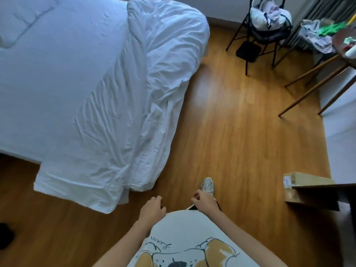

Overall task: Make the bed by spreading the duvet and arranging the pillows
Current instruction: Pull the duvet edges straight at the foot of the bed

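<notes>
A white duvet lies bunched in a long wrinkled ridge along the right side of the bed. Its lower end spills over the foot of the bed onto the floor. A white pillow lies flat at the bed's far left corner, partly cut off by the frame. My left hand and my right hand hang in front of my waist with fingers loosely curled, holding nothing. Both are well clear of the duvet, whose nearest corner is down and left of them.
Wooden floor stretches to the right of the bed. A black folding chair piled with clothes stands at the back right, next to a wooden-legged table. A cardboard box sits on the floor at right. My shoe points forward.
</notes>
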A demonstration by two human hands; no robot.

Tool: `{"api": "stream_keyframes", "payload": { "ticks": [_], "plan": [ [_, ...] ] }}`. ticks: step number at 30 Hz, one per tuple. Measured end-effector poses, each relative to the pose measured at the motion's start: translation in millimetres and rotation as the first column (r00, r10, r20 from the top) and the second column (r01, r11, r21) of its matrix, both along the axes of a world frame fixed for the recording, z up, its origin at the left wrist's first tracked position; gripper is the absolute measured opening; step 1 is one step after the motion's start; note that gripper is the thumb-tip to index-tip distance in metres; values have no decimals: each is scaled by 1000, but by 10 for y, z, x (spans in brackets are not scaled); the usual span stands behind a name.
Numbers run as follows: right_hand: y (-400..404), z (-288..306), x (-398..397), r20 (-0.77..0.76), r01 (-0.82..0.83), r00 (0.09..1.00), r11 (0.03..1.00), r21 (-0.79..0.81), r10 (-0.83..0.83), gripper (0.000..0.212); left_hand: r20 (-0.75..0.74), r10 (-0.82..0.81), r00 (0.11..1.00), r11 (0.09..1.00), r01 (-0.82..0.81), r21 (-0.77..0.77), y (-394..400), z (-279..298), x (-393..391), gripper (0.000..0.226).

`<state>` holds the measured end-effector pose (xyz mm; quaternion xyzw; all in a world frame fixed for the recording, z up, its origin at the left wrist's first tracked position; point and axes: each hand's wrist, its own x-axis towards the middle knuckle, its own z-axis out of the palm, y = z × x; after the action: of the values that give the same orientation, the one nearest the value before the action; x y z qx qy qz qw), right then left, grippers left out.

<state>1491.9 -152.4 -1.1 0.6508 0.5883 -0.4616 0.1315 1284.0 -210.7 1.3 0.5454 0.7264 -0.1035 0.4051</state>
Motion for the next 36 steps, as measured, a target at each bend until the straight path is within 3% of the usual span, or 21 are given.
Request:
{"api": "stream_keyframes", "payload": {
  "ticks": [10, 18, 26, 36],
  "plan": [
    [1266, -176, 1372, -37, 69, 997, 997, -24, -70, 28, -48, -36, 998, 998, 34, -49, 1395, -27, 1216, 36],
    [2362, -114, 2163, -21, 84, 996, 995, -48, -85, 29, -47, -10, 999, 1000, 10, 12, 2463, 51, 2171, 40],
    [3544, -182, 2286, 2, 86, 996, 993, -77, -86, 27, -78, -49, 996, 999, 48, -19, 3678, -141, 2123, 36],
    [5615, 26, 2288, 121, 167, 980, 983, -82, -156, 34, 31, -221, 975, 975, 222, -13, 6255, -239, 1923, 30]
  ]
}}
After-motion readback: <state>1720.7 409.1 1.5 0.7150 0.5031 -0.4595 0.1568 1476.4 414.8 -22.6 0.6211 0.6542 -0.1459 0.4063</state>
